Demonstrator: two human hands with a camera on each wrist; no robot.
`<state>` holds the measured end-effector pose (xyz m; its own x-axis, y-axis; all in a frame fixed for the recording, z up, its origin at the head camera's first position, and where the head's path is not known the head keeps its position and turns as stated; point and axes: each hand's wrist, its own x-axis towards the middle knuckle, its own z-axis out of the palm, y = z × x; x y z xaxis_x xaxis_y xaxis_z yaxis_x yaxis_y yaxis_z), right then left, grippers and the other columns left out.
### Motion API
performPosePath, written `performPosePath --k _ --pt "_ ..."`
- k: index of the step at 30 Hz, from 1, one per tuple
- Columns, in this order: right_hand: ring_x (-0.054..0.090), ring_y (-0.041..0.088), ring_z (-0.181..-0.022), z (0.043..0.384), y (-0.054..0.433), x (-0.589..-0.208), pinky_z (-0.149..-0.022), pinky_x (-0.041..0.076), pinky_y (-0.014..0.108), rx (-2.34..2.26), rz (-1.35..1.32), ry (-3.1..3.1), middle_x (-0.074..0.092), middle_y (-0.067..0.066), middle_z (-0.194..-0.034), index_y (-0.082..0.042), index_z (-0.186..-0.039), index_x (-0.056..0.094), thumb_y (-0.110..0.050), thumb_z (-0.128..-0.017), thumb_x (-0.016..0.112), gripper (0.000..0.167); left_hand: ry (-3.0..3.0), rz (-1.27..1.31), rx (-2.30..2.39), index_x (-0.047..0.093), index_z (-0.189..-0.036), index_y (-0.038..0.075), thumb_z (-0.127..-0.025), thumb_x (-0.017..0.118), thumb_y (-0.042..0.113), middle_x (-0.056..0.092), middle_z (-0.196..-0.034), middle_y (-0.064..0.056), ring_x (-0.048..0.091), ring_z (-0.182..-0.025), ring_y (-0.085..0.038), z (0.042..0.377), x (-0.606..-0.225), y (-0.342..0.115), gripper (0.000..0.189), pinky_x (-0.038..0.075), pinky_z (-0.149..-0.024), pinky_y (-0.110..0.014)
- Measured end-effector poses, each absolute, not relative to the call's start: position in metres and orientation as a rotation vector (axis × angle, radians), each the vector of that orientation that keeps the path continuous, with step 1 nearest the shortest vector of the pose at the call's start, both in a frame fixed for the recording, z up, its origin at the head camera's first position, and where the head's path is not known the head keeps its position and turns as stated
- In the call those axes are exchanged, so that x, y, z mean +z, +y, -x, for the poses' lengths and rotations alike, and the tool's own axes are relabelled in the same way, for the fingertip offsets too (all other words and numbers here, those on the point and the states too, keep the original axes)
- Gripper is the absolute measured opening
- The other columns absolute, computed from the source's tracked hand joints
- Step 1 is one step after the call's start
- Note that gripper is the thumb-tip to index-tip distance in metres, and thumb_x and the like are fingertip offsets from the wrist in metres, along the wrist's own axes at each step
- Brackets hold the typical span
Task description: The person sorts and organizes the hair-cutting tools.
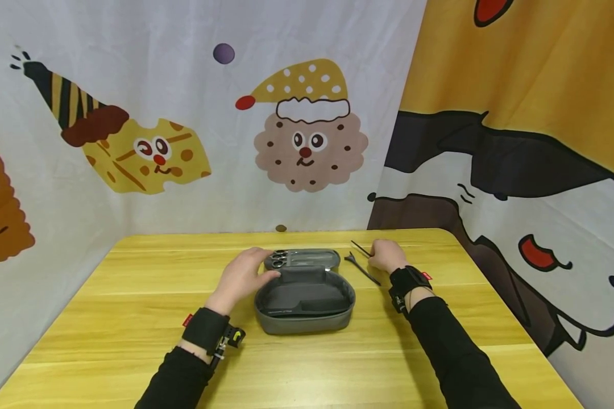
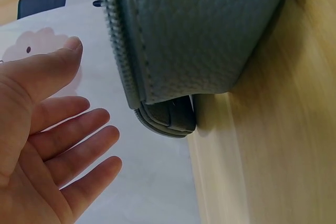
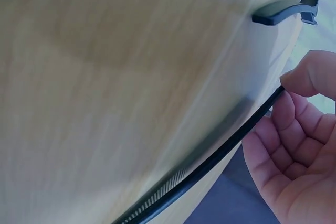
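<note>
A grey zip case point(image 1: 307, 325) stands opened on the table, its lid point(image 1: 327, 259) laid back behind it. Several scissors point(image 1: 279, 259) sit at the lid's left end. My left hand point(image 1: 241, 278) hovers beside the case's left side, fingers spread and holding nothing; the left wrist view shows the palm near the case's zipped edge point(image 2: 122, 51). My right hand point(image 1: 387, 257) pinches one end of a thin black comb point(image 3: 205, 166) between thumb and forefinger, its fine teeth showing in the right wrist view. A dark hair clip point(image 1: 362, 268) lies between that hand and the case.
A dark flat item point(image 1: 307, 308) lies inside the case along its front wall. Light wood tabletop point(image 1: 148, 307) surrounds the case. Cartoon-printed curtains point(image 1: 184, 210) hang behind the table and along its sides.
</note>
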<state>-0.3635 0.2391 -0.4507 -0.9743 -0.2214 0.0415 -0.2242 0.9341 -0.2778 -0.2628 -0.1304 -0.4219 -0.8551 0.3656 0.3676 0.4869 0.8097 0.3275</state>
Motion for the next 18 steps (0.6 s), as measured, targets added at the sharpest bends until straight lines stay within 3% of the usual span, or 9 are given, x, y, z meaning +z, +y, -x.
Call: performPosePath --k 13,18 --pt "0.012 0.013 -0.051 0.357 0.236 -0.444 -0.052 0.012 0.027 0.463 -0.375 -3.05 0.015 -0.004 -0.057 -0.018 -0.054 0.029 -0.003 -0.085 0.064 0.049 -2.69 0.679 -0.593 0.064 -0.13 0.003 -0.087 0.078 0.034 0.065 -0.122 -0.016 0.062 -0.111 -0.032 0.259 -0.415 -0.125 0.054 0.053 -0.093 -0.044" --pt "0.015 0.014 -0.054 0.353 0.23 -0.434 -0.055 0.013 0.03 0.478 -0.419 -3.032 0.017 -0.003 -0.061 -0.016 -0.062 0.03 0.0 -0.083 0.061 0.041 -2.661 0.723 -0.571 0.064 -0.13 0.004 -0.088 0.077 0.033 0.066 -0.12 -0.014 0.062 -0.109 -0.031 0.254 -0.408 -0.118 0.053 0.053 -0.091 -0.042"
